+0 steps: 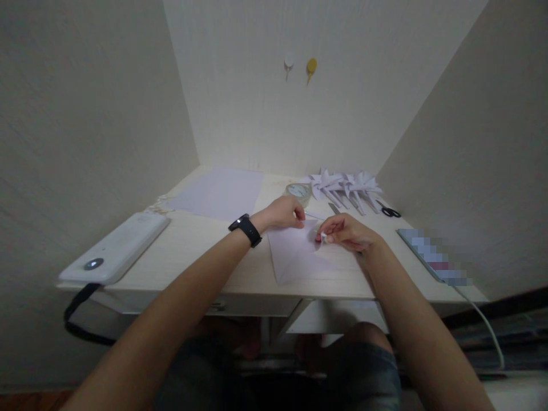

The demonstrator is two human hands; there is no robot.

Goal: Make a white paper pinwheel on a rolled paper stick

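A white sheet of paper lies near the front edge of the desk, with a crease or cut running across it. At its upper edge, my left hand is closed, thumb and fingertips together on the paper. My right hand pinches a small white folded bit of paper over the sheet's right side. Whether that bit belongs to the sheet I cannot tell. Just behind my hands is a roll of clear tape. A pointed blade shows beyond my right hand.
Several white paper pinwheels lie at the back right, beside black-handled scissors. More white paper rests at the back left. A white device with a strap stands left; a phone with a cable lies right. Walls enclose three sides.
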